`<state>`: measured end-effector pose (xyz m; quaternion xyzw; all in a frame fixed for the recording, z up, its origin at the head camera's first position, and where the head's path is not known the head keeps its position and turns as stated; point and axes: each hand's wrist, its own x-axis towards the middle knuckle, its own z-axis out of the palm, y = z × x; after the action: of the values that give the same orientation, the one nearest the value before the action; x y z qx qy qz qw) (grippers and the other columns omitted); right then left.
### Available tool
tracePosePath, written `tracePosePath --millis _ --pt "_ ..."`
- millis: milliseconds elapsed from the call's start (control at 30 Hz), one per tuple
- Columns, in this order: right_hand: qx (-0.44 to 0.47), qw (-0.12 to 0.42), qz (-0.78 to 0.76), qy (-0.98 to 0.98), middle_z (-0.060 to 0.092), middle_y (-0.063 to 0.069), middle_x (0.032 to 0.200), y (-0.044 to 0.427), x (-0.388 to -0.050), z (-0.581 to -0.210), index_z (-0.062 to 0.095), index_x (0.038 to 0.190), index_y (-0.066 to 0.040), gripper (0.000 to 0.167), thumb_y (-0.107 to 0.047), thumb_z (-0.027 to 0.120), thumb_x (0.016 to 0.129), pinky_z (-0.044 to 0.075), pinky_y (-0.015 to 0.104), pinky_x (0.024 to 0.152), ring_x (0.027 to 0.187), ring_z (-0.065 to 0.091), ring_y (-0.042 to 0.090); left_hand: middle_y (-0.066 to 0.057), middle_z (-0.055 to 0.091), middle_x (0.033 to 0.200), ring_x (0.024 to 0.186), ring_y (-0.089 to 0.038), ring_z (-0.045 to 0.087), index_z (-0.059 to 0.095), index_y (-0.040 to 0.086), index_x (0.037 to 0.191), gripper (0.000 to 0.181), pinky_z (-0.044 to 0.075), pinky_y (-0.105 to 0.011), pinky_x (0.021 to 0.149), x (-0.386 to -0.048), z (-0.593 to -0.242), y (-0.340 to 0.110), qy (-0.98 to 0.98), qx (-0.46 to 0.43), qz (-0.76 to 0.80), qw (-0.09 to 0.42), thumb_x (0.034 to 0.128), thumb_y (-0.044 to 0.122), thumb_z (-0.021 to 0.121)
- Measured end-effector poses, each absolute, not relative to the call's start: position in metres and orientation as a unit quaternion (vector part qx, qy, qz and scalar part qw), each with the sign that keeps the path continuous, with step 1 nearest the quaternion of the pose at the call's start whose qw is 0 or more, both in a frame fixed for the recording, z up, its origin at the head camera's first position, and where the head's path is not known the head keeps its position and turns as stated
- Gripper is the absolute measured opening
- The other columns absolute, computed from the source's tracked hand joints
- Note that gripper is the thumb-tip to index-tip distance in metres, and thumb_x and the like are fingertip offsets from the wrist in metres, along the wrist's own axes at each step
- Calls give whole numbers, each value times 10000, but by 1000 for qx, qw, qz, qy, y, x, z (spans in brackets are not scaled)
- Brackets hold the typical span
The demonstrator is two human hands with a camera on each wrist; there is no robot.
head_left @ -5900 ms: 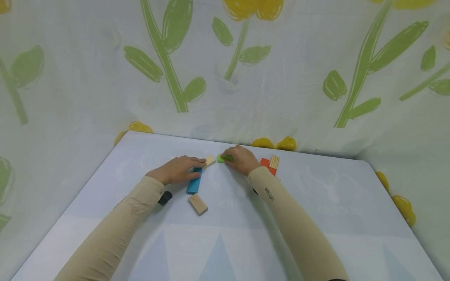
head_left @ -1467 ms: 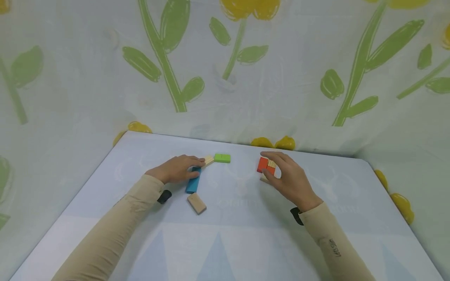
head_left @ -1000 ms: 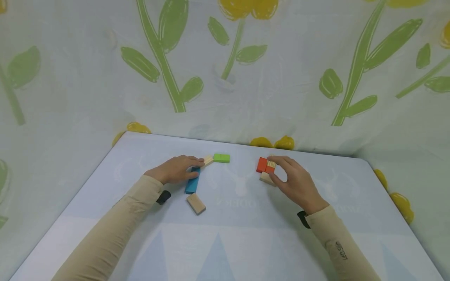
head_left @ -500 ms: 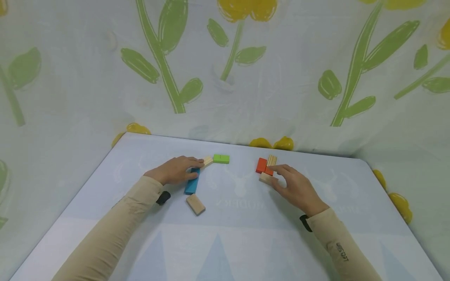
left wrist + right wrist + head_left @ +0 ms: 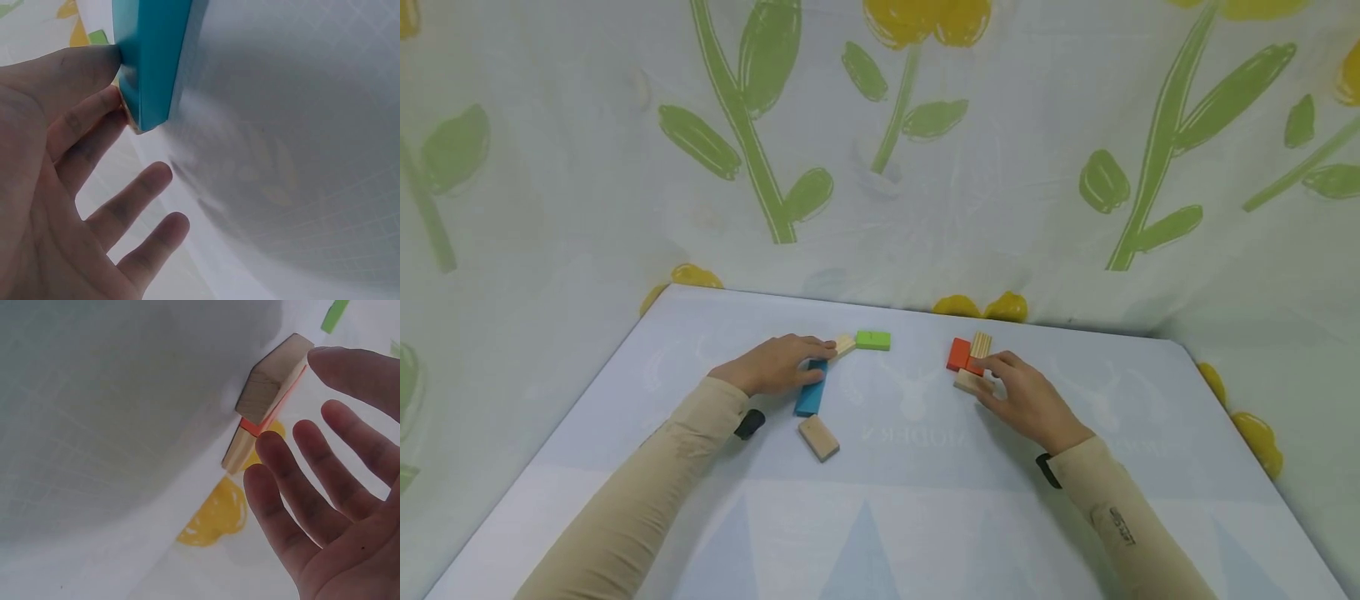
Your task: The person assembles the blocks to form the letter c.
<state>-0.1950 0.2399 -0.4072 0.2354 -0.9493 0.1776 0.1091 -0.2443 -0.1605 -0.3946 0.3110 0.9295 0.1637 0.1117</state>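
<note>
My left hand [image 5: 775,364] rests at the blue block [image 5: 809,398], its thumb on the block's far part. The fingertips of that hand lie by a pale wooden block [image 5: 845,345]; in the left wrist view the other fingers spread free. My right hand [image 5: 1028,398] is at the right-hand group, its thumb at a light wooden block [image 5: 967,382] and its fingertips near the red blocks [image 5: 958,353]. Fingers of the right hand look fairly straight in the right wrist view. Behind the red blocks lies a striped wooden block [image 5: 981,343]. The fingers partly cover one red block.
A green block [image 5: 873,340] lies between the two groups, meeting the pale wooden block's end. Nearer to me, a plain wooden block [image 5: 818,437] lies by the blue block's near end. The table [image 5: 880,517] ends at a flower-patterned curtain [image 5: 1000,167].
My right hand has left the green block and moved right to the red and wooden blocks, lowering and coming closer to them. The left hand has stayed by the blue block.
</note>
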Motion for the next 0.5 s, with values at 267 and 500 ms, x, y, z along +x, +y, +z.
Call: tracePosePath --millis 267,500 --pt "230 94 164 -955 626 127 1130 237 -199 -409 697 1236 -66 389 -100 812 866 590 380 746 902 649 239 -80 467 1551 1425 -367 411 539 81 1473 487 345 -546 1154 -246 -395 -161 930 312 164 107 1019 234 629" --pt "219 80 171 -957 627 141 1097 236 -200 -411 701 1230 -57 410 -56 828 840 597 411 789 924 656 251 -74 466 1554 1424 -373 410 539 82 1473 486 345 -553 1152 -245 -396 -161 930 311 162 110 1019 232 628"
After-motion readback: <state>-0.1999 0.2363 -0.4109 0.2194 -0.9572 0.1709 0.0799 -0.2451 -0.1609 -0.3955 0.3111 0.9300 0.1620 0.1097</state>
